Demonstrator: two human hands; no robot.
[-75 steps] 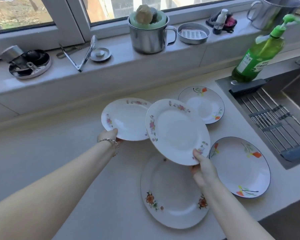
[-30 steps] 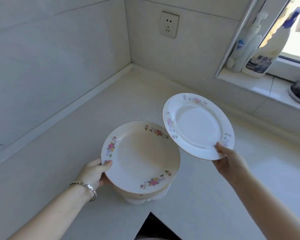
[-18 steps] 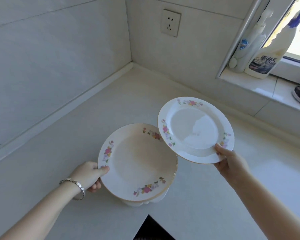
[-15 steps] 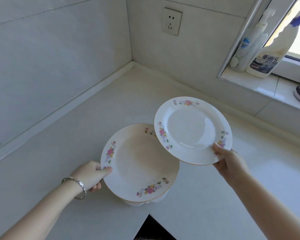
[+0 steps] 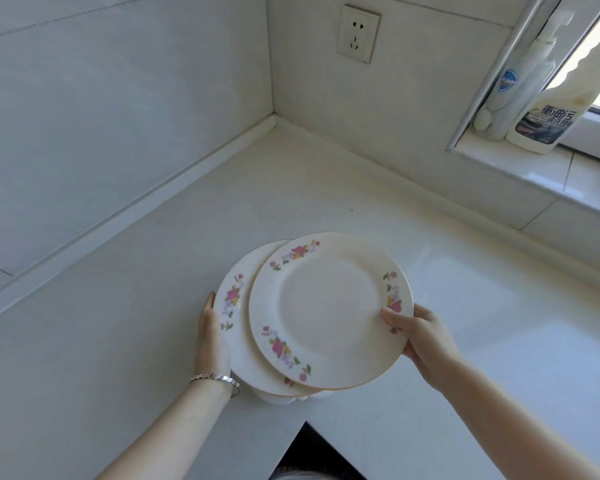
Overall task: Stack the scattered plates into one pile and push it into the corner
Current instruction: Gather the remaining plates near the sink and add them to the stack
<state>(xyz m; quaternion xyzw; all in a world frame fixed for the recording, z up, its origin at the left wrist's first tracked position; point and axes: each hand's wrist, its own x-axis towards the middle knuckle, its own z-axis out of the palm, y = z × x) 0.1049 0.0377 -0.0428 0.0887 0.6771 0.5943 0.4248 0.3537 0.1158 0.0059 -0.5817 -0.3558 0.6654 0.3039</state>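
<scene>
Two white plates with pink flower rims are held over the white counter (image 5: 326,188). My right hand (image 5: 420,334) grips the right rim of the upper plate (image 5: 329,310), thumb on top. That plate overlaps most of the lower plate (image 5: 236,306), shifted to the right of it. My left hand (image 5: 210,337), with a silver bracelet on the wrist, holds the lower plate's left edge from underneath. A white rounded shape (image 5: 284,398) shows under the plates; I cannot tell what it is.
The counter's corner (image 5: 274,116) lies beyond the plates, where two tiled walls meet. A wall socket (image 5: 359,32) sits above it. Two cleaner bottles (image 5: 548,112) stand on the window sill at the right. The counter's inner edge (image 5: 305,424) is close to me.
My right hand has brought its plate left and down over the plate in my left hand. The two plates now overlap instead of being side by side.
</scene>
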